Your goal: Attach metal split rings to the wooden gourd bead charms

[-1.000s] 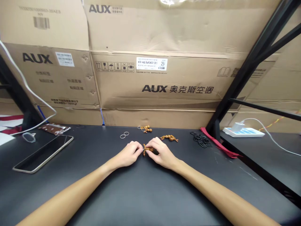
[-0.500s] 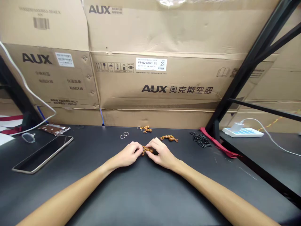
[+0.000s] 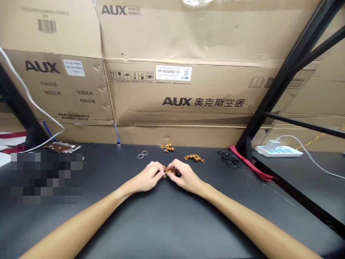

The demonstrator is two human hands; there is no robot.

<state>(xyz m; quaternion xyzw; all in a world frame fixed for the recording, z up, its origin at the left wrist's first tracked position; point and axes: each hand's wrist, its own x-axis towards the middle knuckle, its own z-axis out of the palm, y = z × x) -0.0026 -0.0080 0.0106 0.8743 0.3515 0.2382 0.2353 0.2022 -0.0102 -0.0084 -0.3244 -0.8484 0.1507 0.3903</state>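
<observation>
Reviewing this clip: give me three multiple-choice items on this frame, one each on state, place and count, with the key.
1. Between the left hand and right hand, the amber beaded piece is:
A. held by the fingers of both hands
B. lying untouched on the desk
C. held by the right hand alone

2. The black rings lie:
A. under the left hand
B. between the hands
C. right of the hands, beside the red strap

3. How many metal rings lie on the desk?
A. One
B. Two
C. Five

Key:
1. A, since fingers from each side meet on it.
2. C, since the pile sits beyond the right hand, next to the strap.
3. B, since two rings lie together, left of the beaded pieces.
</observation>
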